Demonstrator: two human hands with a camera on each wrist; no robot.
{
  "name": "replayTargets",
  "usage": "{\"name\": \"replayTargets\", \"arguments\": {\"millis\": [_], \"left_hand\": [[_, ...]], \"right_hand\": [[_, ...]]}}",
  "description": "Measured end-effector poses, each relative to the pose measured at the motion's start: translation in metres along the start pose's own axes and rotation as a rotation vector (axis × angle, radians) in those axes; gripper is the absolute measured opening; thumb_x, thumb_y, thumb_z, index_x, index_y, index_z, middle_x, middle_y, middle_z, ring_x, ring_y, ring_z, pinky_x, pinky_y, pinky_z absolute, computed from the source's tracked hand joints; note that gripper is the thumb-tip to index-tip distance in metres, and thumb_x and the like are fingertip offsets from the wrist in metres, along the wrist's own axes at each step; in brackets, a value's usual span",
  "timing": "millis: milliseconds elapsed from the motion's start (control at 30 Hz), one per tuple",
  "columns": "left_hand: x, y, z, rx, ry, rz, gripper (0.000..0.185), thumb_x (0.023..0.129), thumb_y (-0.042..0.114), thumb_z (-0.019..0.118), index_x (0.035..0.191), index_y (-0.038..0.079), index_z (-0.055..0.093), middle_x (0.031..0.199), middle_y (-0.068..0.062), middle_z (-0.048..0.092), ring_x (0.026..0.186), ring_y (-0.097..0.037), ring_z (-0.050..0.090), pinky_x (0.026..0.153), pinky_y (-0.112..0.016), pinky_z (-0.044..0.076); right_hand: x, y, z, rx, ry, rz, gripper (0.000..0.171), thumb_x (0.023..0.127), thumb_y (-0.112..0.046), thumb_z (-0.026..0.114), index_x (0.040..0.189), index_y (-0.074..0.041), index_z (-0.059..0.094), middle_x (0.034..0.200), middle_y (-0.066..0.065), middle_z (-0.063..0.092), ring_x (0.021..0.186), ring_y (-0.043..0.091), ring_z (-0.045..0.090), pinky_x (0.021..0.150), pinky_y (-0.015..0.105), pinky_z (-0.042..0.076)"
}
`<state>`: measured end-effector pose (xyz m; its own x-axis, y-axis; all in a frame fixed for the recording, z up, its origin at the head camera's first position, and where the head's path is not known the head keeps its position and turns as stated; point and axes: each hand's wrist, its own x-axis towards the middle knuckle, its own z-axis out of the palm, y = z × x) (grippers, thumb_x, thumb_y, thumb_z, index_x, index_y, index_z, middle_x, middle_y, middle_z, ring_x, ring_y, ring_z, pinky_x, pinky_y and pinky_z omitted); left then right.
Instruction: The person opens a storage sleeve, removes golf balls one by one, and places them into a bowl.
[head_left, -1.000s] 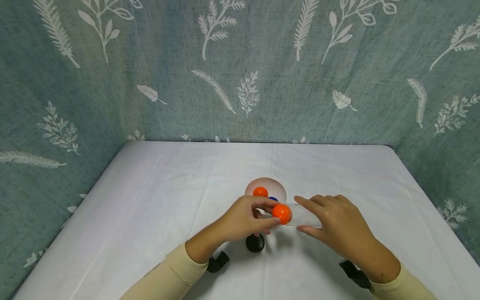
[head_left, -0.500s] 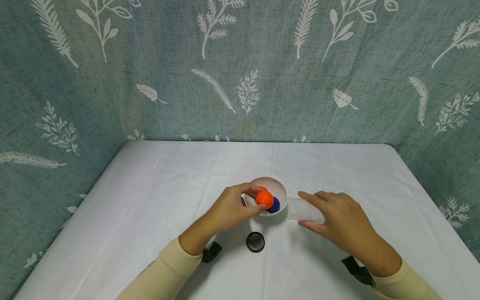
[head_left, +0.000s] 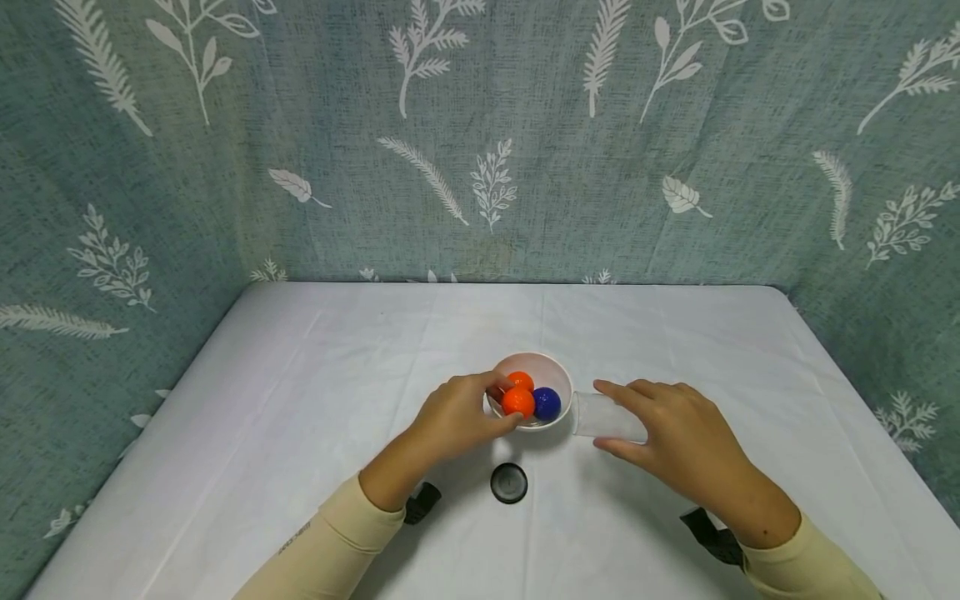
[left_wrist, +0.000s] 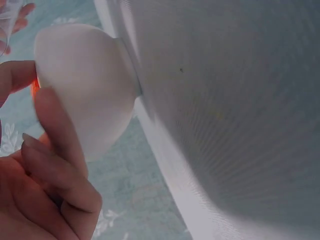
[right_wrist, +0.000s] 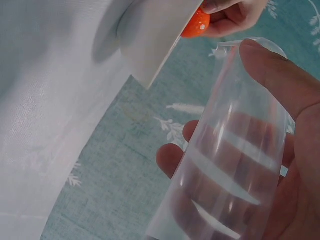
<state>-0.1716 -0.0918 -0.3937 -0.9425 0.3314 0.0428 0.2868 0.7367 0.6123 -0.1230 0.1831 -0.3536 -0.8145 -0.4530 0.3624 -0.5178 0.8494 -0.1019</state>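
Note:
My left hand (head_left: 453,421) pinches a glossy orange ball (head_left: 517,403) between thumb and fingers, over the near left part of a white bowl (head_left: 558,368). Inside the bowl lie a second orange ball (head_left: 522,380) and a dark blue ball (head_left: 547,404). Seen from the left wrist, the bowl's outer wall (left_wrist: 85,85) hides most of the held ball. My right hand (head_left: 675,429) grips a clear plastic tube (right_wrist: 225,160), its fingers wrapped around the side. The tube lies nearly sideways, with one end close to the bowl's right rim; no ball shows inside it.
A round black lid (head_left: 509,483) lies on the white-covered table (head_left: 360,358), nearer to me than the bowl. Green leaf-patterned cloth (head_left: 480,167) rises behind the table and on both sides. Dark straps (head_left: 422,503) hang at both wrists.
My left hand has carried the orange ball from the tube's left end leftward and over the bowl. My right hand, still holding the tube, has shifted only slightly.

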Motion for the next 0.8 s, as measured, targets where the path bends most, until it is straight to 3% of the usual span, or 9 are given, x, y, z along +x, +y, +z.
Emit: {"name": "replayTargets", "arguments": {"millis": [233,433,567,800], "left_hand": [[0.002,0.005,0.0,0.067,-0.046,-0.01,0.033,0.084,0.039,0.076,0.105,0.016,0.069,0.09,0.008,0.071,0.071,-0.007,0.058,0.064,-0.027,0.047],[0.003,0.01,0.001,0.057,-0.053,-0.032,0.031,0.082,0.035,0.075,0.103,0.013,0.067,0.085,0.005,0.069,0.068,-0.009,0.058,0.062,-0.027,0.047],[0.003,0.011,0.001,0.05,-0.055,-0.049,0.035,0.082,0.033,0.074,0.109,0.014,0.062,0.086,0.004,0.068,0.066,-0.011,0.058,0.059,-0.028,0.047],[0.003,0.011,0.002,0.101,-0.09,-0.034,0.034,0.085,0.036,0.068,0.112,0.018,0.056,0.09,0.005,0.066,0.069,-0.012,0.057,0.063,-0.029,0.046]], "right_hand": [[0.0,0.002,0.002,0.012,-0.002,0.002,0.064,0.072,-0.044,0.088,0.128,-0.02,0.068,0.103,0.007,0.075,0.085,0.027,0.071,0.078,0.048,0.057],[0.001,0.002,0.003,0.023,-0.025,0.012,0.064,0.073,-0.045,0.087,0.129,-0.019,0.068,0.104,0.007,0.075,0.086,0.027,0.072,0.079,0.049,0.057],[0.002,0.001,0.002,0.025,-0.035,0.019,0.064,0.073,-0.045,0.087,0.129,-0.02,0.068,0.104,0.008,0.075,0.087,0.027,0.072,0.079,0.049,0.058],[0.001,0.001,0.002,0.029,-0.02,0.011,0.063,0.073,-0.044,0.087,0.129,-0.02,0.068,0.103,0.007,0.075,0.085,0.026,0.072,0.079,0.049,0.057]]}}
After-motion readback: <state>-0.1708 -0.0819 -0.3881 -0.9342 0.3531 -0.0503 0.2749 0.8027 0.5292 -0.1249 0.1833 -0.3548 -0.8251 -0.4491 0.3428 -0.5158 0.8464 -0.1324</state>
